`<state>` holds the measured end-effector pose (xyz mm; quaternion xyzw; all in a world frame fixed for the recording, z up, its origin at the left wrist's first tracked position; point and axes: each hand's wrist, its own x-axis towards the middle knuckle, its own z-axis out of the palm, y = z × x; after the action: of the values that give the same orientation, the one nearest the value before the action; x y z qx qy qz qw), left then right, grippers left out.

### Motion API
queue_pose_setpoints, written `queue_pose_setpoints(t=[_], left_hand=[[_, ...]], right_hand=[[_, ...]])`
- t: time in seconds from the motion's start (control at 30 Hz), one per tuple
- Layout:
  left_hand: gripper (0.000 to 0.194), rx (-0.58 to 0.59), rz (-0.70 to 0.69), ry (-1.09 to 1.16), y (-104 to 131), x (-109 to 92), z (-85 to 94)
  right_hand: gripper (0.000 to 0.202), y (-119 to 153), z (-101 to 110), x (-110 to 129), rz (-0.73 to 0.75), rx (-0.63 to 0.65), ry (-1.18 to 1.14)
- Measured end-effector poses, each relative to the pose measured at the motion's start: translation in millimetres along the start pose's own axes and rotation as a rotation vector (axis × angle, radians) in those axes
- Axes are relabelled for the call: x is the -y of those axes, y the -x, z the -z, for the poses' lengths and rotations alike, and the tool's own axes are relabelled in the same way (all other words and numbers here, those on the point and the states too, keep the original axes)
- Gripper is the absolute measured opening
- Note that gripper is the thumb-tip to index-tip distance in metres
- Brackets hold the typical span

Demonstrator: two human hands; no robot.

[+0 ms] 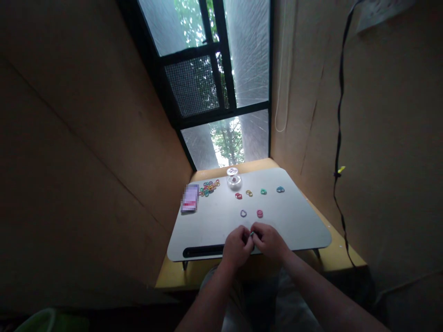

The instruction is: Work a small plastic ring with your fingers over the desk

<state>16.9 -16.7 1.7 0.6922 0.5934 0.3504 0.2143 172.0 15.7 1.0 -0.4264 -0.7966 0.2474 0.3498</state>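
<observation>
My left hand (237, 245) and my right hand (270, 240) meet over the front edge of a white folding table, fingertips pinched together. Between them shows a bit of a small green hair tie (251, 234); most of it is hidden by the fingers. Just beyond lie a purple hair tie (243, 213) and pink hair ties (260, 213). Farther back, a row of small groups runs from red hair ties (238, 196) through yellow hair ties (249, 193) and green hair ties (263, 191) to blue hair ties (280, 189).
A mixed heap of coloured hair ties (208, 188) lies at the back left, beside a purple, blurred-out packet (190, 198). A clear round container (234, 180) stands near the window. Along the front edge runs a black slot (203, 251). Walls flank the white tabletop (297, 226).
</observation>
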Motion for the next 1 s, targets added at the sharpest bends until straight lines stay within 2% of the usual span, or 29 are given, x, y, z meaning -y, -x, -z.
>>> queue_pose_setpoints(t=[0.73, 1.0], left_hand=[[0.009, -0.070, 0.053, 0.101, -2.5, 0.3, 1.2], [0.008, -0.075, 0.059, 0.106, -2.3, 2.4, 0.0]], right_hand=[[0.011, 0.3, -1.3, 1.2, 0.011, 0.009, -0.014], [0.006, -0.9, -3.4, -2.6, -0.009, -0.010, -0.056]])
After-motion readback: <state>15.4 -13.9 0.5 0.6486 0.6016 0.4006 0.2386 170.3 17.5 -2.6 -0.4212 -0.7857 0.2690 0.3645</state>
